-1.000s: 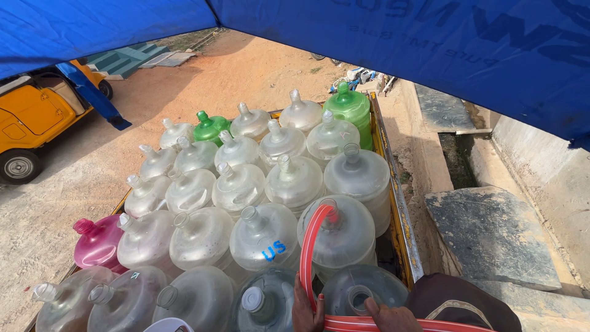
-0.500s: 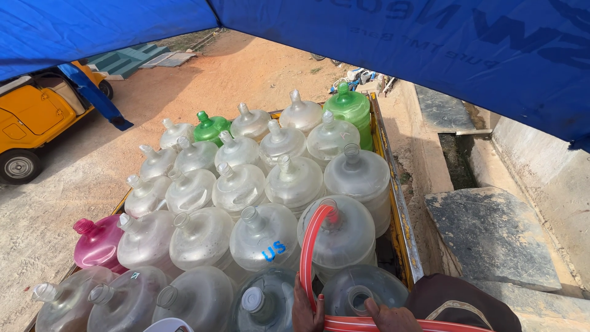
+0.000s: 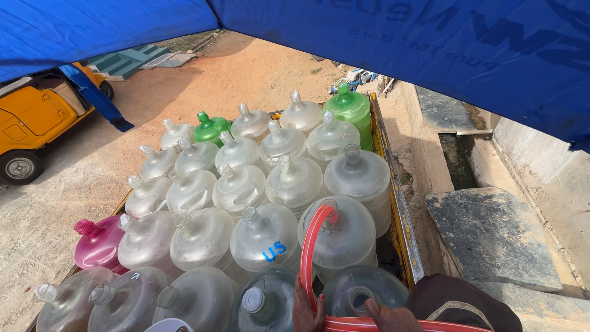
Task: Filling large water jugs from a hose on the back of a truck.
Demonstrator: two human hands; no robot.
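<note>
A red hose with pale stripes (image 3: 309, 246) arcs up from the bottom edge, and its end sits in the mouth of a clear water jug (image 3: 347, 237) at the near right of the load. My left hand (image 3: 305, 312) grips the rising part of the hose. Just to the right, my right hand (image 3: 391, 320) holds the part lying flat along the bottom edge. An uncapped clear jug (image 3: 357, 294) stands between my hands. Only the fingers and knuckles of both hands show.
Several clear jugs fill a cart with a yellow rail (image 3: 401, 209), along with green jugs (image 3: 351, 108) (image 3: 211, 126) and a pink one (image 3: 98, 243). Blue tarp (image 3: 430, 49) hangs overhead. A yellow vehicle (image 3: 31, 117) stands left, a concrete drain (image 3: 456, 157) and slab (image 3: 495, 240) right. A dark maroon rounded thing (image 3: 461, 304) is beside my right hand.
</note>
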